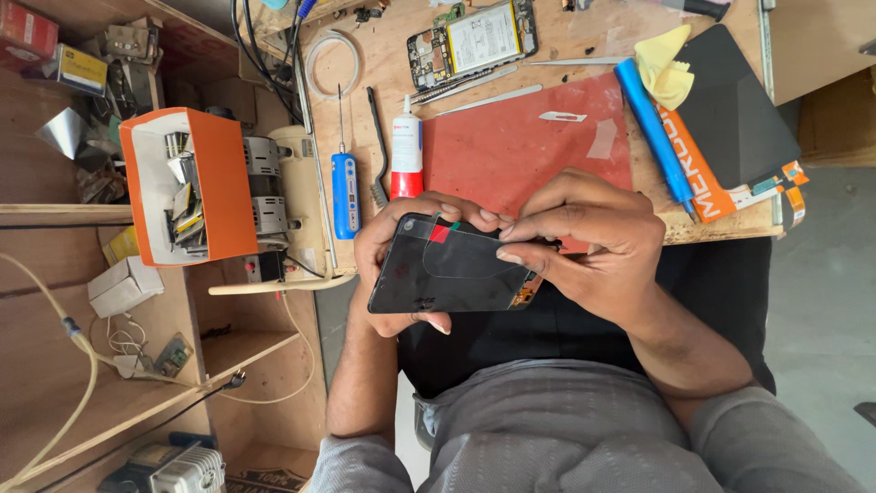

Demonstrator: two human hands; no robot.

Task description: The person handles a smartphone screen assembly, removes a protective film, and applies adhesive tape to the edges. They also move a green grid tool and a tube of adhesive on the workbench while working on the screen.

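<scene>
The wooden bench (584,36) fills the upper part of the view, with shelves of clutter off to one side, and the person sits close against its edge, grey sleeves and dark lap below. On the bench lies a red work mat (520,146), and beside it a black folder with an orange edge (730,110) carrying a crumpled yellow cloth (664,66). An orange box of small parts (187,187) stands on a shelf next to a cream-coloured machine (287,196). Just off the bench edge, over the lap, both hands hold a black phone screen panel (452,267), glass side up, with a small red and green tab at its upper edge and an orange flex piece showing at one corner. The left hand (401,265) is closed around the panel, cradling it from beneath with the thumb on one long edge and fingertips curling over the other. The right hand (589,242) pinches the panel's end, fingers bent and pressed onto the glass near the tab. Farther up the bench lies an opened phone with its battery exposed (473,41). Smaller tools lie alongside the mat: a long blue pen-shaped tool (652,128), a blue-handled screwdriver (345,187), a white glue tube with a red cap (407,151), a dark brush (378,151) and a coil of white tape (333,62).
</scene>
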